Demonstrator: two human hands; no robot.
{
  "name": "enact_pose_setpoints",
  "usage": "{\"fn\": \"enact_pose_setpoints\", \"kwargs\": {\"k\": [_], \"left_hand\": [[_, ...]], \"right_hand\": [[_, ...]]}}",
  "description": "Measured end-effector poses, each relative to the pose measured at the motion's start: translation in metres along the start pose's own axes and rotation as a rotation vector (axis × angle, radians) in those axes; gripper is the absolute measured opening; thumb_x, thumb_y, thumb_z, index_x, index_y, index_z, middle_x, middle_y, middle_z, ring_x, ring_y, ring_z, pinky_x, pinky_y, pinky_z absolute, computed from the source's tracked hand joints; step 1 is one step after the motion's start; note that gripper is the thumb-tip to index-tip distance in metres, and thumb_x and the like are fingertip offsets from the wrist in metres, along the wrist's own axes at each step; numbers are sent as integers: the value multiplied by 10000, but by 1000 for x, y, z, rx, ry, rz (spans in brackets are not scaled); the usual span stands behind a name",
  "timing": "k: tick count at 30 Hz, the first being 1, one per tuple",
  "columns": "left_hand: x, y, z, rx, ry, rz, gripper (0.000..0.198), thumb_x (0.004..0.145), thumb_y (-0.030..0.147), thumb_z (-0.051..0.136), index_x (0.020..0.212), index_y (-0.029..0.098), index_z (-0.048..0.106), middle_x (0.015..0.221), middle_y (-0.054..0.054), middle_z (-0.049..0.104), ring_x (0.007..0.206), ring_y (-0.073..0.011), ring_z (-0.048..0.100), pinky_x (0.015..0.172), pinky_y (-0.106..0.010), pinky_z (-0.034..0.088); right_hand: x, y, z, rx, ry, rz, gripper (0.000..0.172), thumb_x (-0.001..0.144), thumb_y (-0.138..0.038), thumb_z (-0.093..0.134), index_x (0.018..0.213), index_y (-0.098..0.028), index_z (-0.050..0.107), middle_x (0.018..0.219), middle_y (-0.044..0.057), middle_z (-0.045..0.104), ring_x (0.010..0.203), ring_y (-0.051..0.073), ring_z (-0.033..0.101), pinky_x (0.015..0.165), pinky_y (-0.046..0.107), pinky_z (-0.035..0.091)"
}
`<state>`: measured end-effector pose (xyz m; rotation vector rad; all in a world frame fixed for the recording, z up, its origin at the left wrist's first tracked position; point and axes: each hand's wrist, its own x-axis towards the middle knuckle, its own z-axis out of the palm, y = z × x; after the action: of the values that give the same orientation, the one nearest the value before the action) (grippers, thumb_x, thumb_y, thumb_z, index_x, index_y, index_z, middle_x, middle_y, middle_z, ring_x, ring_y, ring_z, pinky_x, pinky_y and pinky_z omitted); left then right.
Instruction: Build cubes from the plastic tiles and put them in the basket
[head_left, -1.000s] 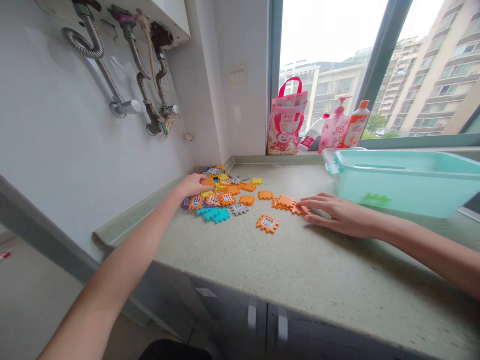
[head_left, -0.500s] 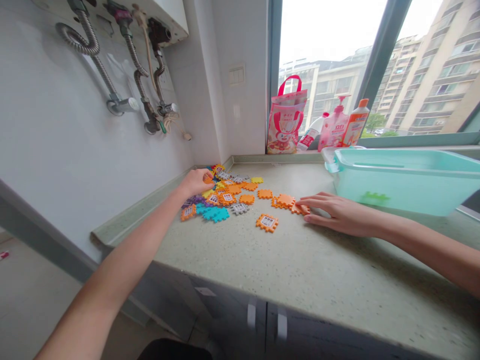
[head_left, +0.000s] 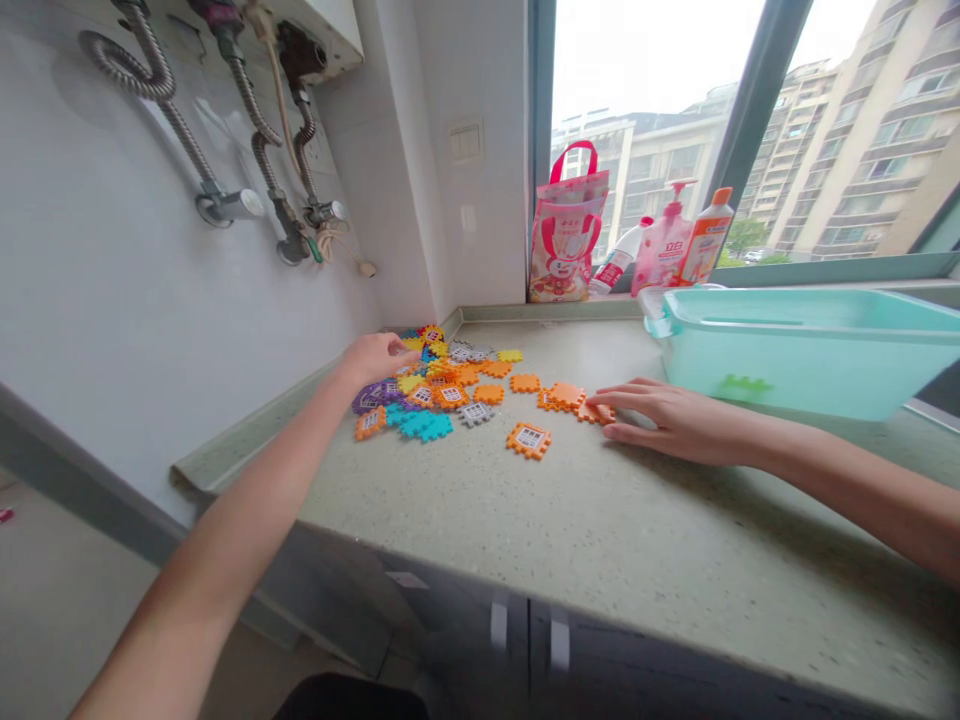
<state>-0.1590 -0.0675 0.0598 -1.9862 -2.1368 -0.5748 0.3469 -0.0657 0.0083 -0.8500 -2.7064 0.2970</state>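
Observation:
My left hand [head_left: 375, 360] is over the left side of a pile of toothed plastic building tiles, its fingers loosely bent and apart, with no tile visible in them. An orange tile [head_left: 450, 373], slightly blurred, is just right of its fingertips. Purple tiles [head_left: 373, 396] and turquoise tiles [head_left: 424, 425] lie below that hand. My right hand [head_left: 667, 418] lies on the counter with fingers stretched out, its fingertips touching an orange tile [head_left: 596, 411] beside a small orange stack [head_left: 564, 394]. A single orange tile with a window print [head_left: 529, 440] lies nearer me.
A turquoise plastic tub [head_left: 787, 370] stands on the counter [head_left: 570, 530] behind my right hand, a green tile showing through its wall. A pink bag [head_left: 566, 240] and several bottles, one a pump bottle [head_left: 664, 245], line the windowsill. Pipes [head_left: 270, 180] hang at the left wall.
The orange tile that was in my left fingers is out of them and among the pile. My left hand has drawn slightly left. My right hand stays by the orange tiles; the view shifted a little.

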Motion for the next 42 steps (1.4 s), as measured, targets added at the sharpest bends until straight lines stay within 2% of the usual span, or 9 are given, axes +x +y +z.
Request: {"fn": "enact_pose_setpoints", "kwargs": {"k": [6,17,23,26,30,33,35,38,42], "left_hand": [[5,-17,5,-13,-105,-138,594,573,736,818,916,251,796,932,-77,809,882,-297,733,710,-329,503],[2,-13,11,-186,-175,-113,355,587,517,839,792,238,762,868,-35,805,869,-256,733,718,-310,509],[0,-7,5,-277,53,-38,593,529,545,922,983,199,761,1034,-91,792,1001,-295,719,873,-375,554],[-7,25,3,-353,135,119,633,634,590,892,1111,198,753,1112,-89,784,980,-271,716,916,-399,566],[-25,90,11,-471,51,428,641,732,645,850,1191,210,751,1207,-92,776,1108,-291,706,1064,-472,533],[-49,145,22,-580,84,624,636,851,693,739,1291,233,737,1353,-120,721,1322,-337,613,1206,-545,409],[-69,185,31,-802,33,701,718,943,737,590,1504,288,600,1568,-110,571,1474,-335,489,1262,-546,339],[-93,240,44,-1272,-136,717,854,965,860,308,1576,305,524,1655,-97,473,1544,-352,401,1261,-580,329],[-108,268,52,-1494,-355,707,690,851,766,662,1276,232,767,1527,-136,609,1408,-421,549,1148,-577,462]], "right_hand": [[0,0,0,18,9,-5,566,980,-686,551,1380,-314,701,1396,87,710,1282,366,616,1115,583,488],[1,1,-6,29,47,-3,570,1016,-653,496,1343,-246,725,1367,138,720,1210,336,684,1072,532,530],[2,7,-6,8,165,39,542,1047,-597,480,1362,-222,713,1434,151,679,1087,280,751,1010,486,588],[4,8,-2,-72,221,18,484,1057,-542,499,1356,-232,718,1456,159,663,1203,311,719,1077,524,558],[6,-1,5,-137,325,-49,483,1035,-501,578,1452,-269,654,1570,162,564,1404,361,585,1187,609,443],[14,-28,7,3,476,-118,840,935,-600,705,1660,-330,377,1763,137,239,1536,390,419,1217,623,394],[25,-53,9,158,584,-166,1075,831,-732,749,1703,-368,236,1803,99,44,1601,412,277,1236,627,359],[40,-88,16,355,666,-197,1076,832,-901,566,1707,-386,208,1808,58,43,1639,383,165,1276,601,292],[34,-105,34,481,522,-281,1064,865,-932,449,1717,-355,180,1805,86,76,1642,376,151,1290,589,262]]}}
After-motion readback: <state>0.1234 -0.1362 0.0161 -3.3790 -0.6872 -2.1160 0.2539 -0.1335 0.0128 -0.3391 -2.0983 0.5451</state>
